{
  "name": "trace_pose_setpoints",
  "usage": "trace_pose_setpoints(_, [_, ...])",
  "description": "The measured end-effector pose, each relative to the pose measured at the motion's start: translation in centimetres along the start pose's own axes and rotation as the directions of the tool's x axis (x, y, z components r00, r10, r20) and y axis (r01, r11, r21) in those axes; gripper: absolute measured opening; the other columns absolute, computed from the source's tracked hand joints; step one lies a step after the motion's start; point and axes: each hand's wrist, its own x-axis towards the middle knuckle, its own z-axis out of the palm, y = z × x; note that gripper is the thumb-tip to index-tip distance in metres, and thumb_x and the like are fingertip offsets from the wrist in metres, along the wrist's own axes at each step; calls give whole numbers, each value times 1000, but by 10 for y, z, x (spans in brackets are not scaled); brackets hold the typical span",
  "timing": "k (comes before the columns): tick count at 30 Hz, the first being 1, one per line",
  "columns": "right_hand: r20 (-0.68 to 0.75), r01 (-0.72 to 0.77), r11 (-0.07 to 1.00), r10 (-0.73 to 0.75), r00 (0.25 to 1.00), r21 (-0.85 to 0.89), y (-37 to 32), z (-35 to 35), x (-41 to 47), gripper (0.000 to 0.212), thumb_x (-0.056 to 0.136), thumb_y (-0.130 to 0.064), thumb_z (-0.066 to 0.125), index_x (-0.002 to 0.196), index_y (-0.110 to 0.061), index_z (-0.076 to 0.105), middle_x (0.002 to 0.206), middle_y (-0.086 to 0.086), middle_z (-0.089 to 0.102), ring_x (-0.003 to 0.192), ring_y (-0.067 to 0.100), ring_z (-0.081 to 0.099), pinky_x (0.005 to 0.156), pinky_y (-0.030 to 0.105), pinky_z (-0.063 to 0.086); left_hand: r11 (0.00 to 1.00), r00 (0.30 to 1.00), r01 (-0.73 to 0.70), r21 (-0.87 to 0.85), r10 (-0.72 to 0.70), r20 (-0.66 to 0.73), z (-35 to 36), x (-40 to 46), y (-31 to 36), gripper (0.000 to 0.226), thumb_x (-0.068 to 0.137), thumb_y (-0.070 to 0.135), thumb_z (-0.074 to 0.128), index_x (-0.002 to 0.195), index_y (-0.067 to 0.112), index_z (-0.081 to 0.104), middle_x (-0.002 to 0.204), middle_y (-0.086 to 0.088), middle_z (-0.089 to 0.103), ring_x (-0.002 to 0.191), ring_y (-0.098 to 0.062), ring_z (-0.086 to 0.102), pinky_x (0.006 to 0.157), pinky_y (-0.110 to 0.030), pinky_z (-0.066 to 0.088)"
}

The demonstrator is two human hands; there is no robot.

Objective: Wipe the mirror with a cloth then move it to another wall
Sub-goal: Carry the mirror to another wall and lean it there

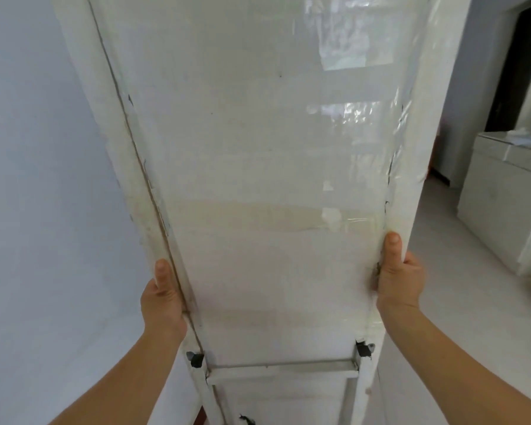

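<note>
A tall standing mirror (258,148) fills the middle of the view with its white back panel toward me, patched with strips of clear and yellowed tape. Its white metal stand legs and a crossbar (282,368) show at the bottom. My left hand (163,297) grips the mirror's left edge, thumb up along the frame. My right hand (399,277) grips the right edge at about the same height, thumb on the back. The glass side is hidden from me. No cloth is in view.
A pale wall (43,179) runs close on the left. On the right stands a white cabinet (500,191) with some things on top, a dark doorway (521,62) behind it, and light tiled floor (460,289) between the cabinet and the mirror.
</note>
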Motion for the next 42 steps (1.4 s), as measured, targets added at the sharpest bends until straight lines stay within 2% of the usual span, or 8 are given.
trace_pose_setpoints(6, [-66,-43,999,44,997,17,19,24,-4,61,56,-73,67,48,-23,33,34,-13,34,33,2,29,34,15,25,999,998,38,22,-39,43,10,47,-14,55,60,74,48,69,20,48,73,4,51,72,-17,49,78,-37,42])
trace_pose_setpoints(9, [-78,-51,999,51,996,0,29,32,-7,59,63,-67,66,52,-20,32,35,-13,34,33,3,29,35,15,27,998,997,46,35,-48,55,11,66,-22,57,59,77,47,68,20,47,72,4,49,72,-18,47,73,-34,42])
trace_pose_setpoints(16, [-118,-40,998,35,992,-47,47,46,-14,60,53,-71,60,53,-19,29,34,-14,31,33,1,26,34,14,24,998,996,52,40,-55,64,12,89,-39,46,86,60,45,70,18,50,73,2,53,67,-14,50,60,-24,41])
trace_pose_setpoints(26, [-148,-40,997,30,989,-64,59,52,-16,69,37,-89,61,41,-25,34,38,-14,31,40,8,26,44,24,25,995,993,79,64,-85,87,16,108,-49,48,85,61,46,69,16,48,72,0,51,65,-15,48,59,-23,40])
trace_pose_setpoints(30, [-152,-38,999,33,988,-32,55,51,-19,68,34,-89,62,37,-26,38,37,-14,32,37,6,28,38,19,26,992,991,71,105,-82,109,22,112,-53,60,72,76,49,66,17,47,70,0,51,66,-18,48,60,-28,41])
trace_pose_setpoints(32, [-149,-39,999,34,988,-30,53,50,-21,67,34,-89,62,39,-27,40,37,-13,34,37,6,30,38,19,28,991,990,79,106,-91,112,27,114,-52,54,82,67,45,67,16,49,71,-1,53,65,-17,49,59,-28,41])
trace_pose_setpoints(38, [-29,17,992,-21,999,-124,49,42,-23,70,49,-86,60,59,-20,39,42,-14,38,40,2,35,39,19,35,990,975,101,97,-118,188,33,121,-50,43,88,59,43,76,20,56,80,3,58,81,-18,55,82,-33,44])
trace_pose_setpoints(42, [24,84,978,-81,996,-190,43,41,-15,54,71,-65,56,66,-12,44,48,-13,37,43,1,35,40,17,35,980,955,131,150,-165,245,34,134,-56,61,72,79,46,82,20,59,92,-3,63,97,-25,58,92,-41,46])
